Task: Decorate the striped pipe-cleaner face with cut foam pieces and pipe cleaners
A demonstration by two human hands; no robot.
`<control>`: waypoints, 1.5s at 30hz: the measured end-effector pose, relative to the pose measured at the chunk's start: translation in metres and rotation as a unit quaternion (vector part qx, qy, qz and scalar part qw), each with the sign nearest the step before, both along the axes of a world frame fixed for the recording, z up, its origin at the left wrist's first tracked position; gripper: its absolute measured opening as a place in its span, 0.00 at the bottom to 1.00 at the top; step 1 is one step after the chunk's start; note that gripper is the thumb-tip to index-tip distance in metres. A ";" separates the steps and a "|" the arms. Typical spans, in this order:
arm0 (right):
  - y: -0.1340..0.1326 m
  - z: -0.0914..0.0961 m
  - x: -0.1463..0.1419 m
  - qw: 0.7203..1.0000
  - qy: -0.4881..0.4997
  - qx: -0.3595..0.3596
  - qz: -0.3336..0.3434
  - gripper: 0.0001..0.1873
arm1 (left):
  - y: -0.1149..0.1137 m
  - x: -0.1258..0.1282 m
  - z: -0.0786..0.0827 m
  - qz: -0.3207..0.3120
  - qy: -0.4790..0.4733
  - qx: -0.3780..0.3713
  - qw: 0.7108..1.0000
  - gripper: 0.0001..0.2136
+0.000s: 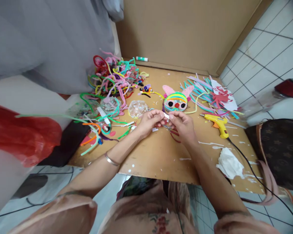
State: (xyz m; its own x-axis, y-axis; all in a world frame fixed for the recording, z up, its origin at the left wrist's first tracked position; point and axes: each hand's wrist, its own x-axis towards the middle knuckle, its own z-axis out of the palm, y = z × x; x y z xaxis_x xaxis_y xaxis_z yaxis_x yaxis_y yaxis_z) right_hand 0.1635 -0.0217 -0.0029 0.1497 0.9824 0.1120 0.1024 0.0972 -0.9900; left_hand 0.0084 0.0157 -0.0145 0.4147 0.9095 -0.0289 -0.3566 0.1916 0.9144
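Note:
My left hand (150,123) and my right hand (182,125) meet over the middle of the table, both closed. Between their fingertips they pinch a small white piece (166,116), perhaps paper; its exact kind is too small to tell. Just beyond my fingers lies a round animal face (177,101) with pink ears, black eyes, a red nose and coloured stripes. Scissors (175,136) with dark red handles lie under my right hand, partly hidden by it. A clear plastic dome (138,109) sits beyond my left hand.
A tangled heap of pipe cleaners (117,78) fills the back left. At right lie a yellow glue gun (218,125) with its cord, crumpled tissue (230,163) and more pipe cleaners (197,86). A brown handbag (278,152) stands at the right edge; a glue stick (142,58) lies at the back.

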 end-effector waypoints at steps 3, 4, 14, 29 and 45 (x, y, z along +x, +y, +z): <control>0.001 -0.002 0.002 1.000 0.001 -0.003 0.013 0.17 | -0.001 0.000 -0.001 0.000 0.000 -0.005 1.000 0.21; 0.002 -0.002 0.002 1.000 0.005 -0.005 0.019 0.17 | 0.000 0.000 -0.002 0.000 -0.002 -0.009 1.000 0.20; 0.003 0.000 0.002 0.998 0.034 -0.014 0.061 0.15 | 0.001 -0.001 -0.004 0.004 -0.014 -0.006 1.000 0.16; 0.001 0.000 0.010 0.984 -0.161 0.077 0.025 0.10 | 0.007 -0.002 -0.006 0.063 -0.041 -0.004 0.997 0.16; -0.005 0.003 -0.008 0.998 -0.027 -0.025 -0.048 0.17 | -0.003 0.002 -0.004 0.091 0.052 0.079 0.991 0.19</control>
State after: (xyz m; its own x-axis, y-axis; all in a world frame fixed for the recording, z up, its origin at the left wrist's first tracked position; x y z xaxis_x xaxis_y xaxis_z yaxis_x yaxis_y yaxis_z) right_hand 0.1560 -0.0264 0.0001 0.2377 0.9685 0.0735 0.1613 0.0352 -0.9863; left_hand 0.0104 0.0125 -0.0186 0.2453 0.9657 0.0852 -0.2749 -0.0150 0.9614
